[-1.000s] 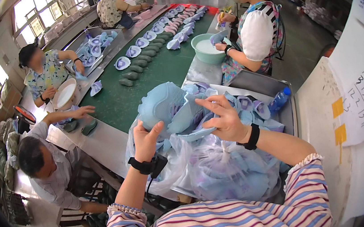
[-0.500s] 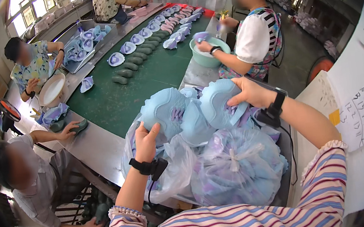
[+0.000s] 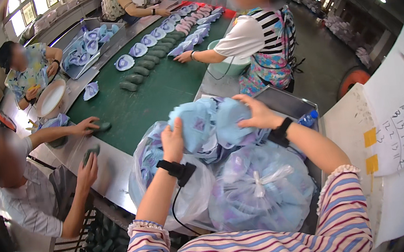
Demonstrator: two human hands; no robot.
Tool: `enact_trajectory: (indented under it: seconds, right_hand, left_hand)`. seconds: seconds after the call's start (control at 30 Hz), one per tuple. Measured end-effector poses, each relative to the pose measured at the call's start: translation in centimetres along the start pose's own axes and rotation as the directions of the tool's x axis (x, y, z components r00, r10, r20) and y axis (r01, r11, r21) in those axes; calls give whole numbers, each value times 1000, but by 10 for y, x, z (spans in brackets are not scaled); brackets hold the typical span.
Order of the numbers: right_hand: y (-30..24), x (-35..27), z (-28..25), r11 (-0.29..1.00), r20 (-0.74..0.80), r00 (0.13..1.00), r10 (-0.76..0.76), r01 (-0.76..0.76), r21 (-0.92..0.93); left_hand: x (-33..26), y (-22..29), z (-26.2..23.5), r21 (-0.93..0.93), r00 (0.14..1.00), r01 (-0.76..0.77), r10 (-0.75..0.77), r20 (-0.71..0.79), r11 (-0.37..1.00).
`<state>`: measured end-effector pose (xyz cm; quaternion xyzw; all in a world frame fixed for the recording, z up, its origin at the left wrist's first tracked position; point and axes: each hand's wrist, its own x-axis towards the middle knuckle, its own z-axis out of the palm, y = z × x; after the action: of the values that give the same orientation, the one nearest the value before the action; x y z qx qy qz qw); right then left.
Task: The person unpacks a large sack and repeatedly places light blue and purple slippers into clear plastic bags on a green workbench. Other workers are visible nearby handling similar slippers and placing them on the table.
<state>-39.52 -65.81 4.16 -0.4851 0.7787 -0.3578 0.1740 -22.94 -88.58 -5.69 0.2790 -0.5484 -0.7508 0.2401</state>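
My left hand is closed on the edge of a light-blue shoe upper, thumb toward me. In my right hand is a second light-blue shoe upper, pinched at its right side. The two uppers are held side by side above a heap of more blue and purple uppers, partly inside an open clear plastic bag. Closer to my body lies a full, knotted clear bag of blue and purple uppers. Both uppers are slightly blurred, and my far fingers are hidden behind them.
Ahead runs a green conveyor belt with rows of uppers and dark green shoe lasts. Co-workers stand or sit on both sides. A metal tray and blue-capped bottle are at right; a crate of lasts is lower left.
My hands have drawn the two uppers closer together and turned them. The right-hand co-worker now reaches onto the belt, and the lower-left co-worker has raised a last from the crate.
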Motion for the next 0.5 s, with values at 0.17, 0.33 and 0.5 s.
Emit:
enact_trajectory:
  seconds: [0.17, 0.33, 0.5]
  right_hand:
    - [44, -25, -15, 960, 75, 990, 123, -100, -263]
    - [3, 12, 30, 976, 119, 989, 93, -114, 187]
    - [-49, 19, 60, 906, 350, 905, 241, -339, 254]
  left_hand:
    - [9, 21, -28, -331, 983, -26, 84, 162, 943]
    - [-8, 15, -19, -245, 952, 94, -16, 305, 965]
    - [-28, 6, -10, 230, 801, -415, 233, 552, 880]
